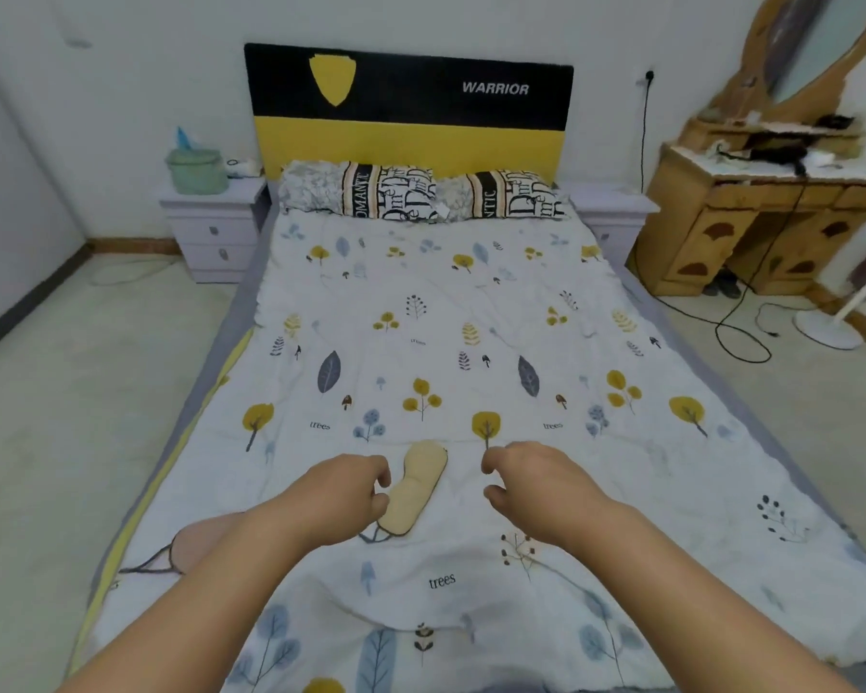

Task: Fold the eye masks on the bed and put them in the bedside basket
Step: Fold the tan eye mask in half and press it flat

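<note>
A beige eye mask [417, 485] lies unfolded on the bed's printed quilt [421, 342], its dark strap showing at its near end. My left hand [343, 492] hovers at its left edge, fingers curled and apart, fingertips close to the mask. My right hand [531, 480] is a short way to the right of the mask, fingers apart, holding nothing. A second, pink eye mask [198, 542] with a dark strap lies near the bed's left edge, partly hidden by my left forearm. A green basket [196, 170] stands on the left bedside table.
Two pillows [421, 192] lie against the black-and-yellow headboard. The left bedside table [211, 227] also holds a small white item. A second bedside table [616, 207], a wooden dresser [771, 217], floor cables [741, 337] and a fan base [828, 330] are on the right.
</note>
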A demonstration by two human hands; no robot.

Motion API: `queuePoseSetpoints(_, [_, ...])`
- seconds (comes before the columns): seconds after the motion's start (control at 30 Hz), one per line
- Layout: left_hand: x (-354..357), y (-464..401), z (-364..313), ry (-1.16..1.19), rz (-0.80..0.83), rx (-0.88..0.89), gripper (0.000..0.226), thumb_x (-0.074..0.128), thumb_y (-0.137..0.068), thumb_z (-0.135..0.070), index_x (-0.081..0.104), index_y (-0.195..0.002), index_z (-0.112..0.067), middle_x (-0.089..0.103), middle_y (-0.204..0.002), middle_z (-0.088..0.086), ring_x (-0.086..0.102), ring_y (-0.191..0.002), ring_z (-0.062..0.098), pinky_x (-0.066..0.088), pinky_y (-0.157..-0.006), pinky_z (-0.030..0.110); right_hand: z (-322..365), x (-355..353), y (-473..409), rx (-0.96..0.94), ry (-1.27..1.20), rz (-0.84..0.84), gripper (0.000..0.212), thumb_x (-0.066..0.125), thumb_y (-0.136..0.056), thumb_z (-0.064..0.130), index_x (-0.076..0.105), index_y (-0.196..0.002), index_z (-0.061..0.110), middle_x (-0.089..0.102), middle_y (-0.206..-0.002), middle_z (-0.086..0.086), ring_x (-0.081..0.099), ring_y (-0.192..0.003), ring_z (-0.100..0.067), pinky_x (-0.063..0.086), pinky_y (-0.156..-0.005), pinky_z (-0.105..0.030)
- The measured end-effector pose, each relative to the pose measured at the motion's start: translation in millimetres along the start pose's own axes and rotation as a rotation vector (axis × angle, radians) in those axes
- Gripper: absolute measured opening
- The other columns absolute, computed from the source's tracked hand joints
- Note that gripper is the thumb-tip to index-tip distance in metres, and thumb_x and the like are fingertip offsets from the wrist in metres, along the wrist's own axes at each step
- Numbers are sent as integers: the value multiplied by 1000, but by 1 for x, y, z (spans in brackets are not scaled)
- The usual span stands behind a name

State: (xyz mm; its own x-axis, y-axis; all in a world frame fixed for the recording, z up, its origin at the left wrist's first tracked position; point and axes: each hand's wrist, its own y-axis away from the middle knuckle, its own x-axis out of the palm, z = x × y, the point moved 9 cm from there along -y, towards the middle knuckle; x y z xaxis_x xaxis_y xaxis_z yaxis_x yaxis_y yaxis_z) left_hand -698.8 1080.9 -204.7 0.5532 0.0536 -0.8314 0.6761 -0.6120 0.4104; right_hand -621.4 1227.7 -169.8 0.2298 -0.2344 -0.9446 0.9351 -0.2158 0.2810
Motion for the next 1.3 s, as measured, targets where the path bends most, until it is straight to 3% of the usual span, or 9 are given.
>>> queuePoseSetpoints(0.17, [26,-29,4,41,9,-116,32,43,-91,-25,50,-121,-18,62,-119,2,56,-103,20,43,-84,29,-22,16,-44,-79,34,48,31,42,-93,22,52,-122,14,57,-120,-10,55,-106,-29,47,-83,-36])
queuePoseSetpoints(0.27, [42,-43,11,54,14,-156,32,43,-91,-25,51,-120,-18,61,-120,2,56,-103,20,39,-77,25,-27,33,-66,-108,36,71,30,41,-93,20,54,-118,12,58,-116,-11,57,-102,-30,49,-81,-38])
queuePoseSetpoints(0.57, [83,-111,37,87,28,-225,31,42,-90,-25,50,-119,-17,61,-117,4,56,-103,23,42,-80,30,-42,91,-124,-103,-15,91,26,41,-91,16,56,-111,9,61,-107,-10,60,-92,-29,51,-71,-37])
queuePoseSetpoints(1.0, [191,-198,106,176,35,-396,28,40,-89,-23,54,-111,-14,62,-111,5,57,-98,24,45,-80,33,-66,209,-212,-7,-115,104,25,40,-91,10,55,-111,11,63,-109,-8,59,-94,-26,52,-78,-39])
queuePoseSetpoints(1.3, [236,-239,135,161,-11,-516,34,37,-91,-19,41,-124,-9,50,-119,11,54,-102,29,40,-76,33,-80,270,-266,-13,-105,69,25,41,-91,14,53,-113,11,58,-109,-9,55,-95,-28,45,-70,-35])
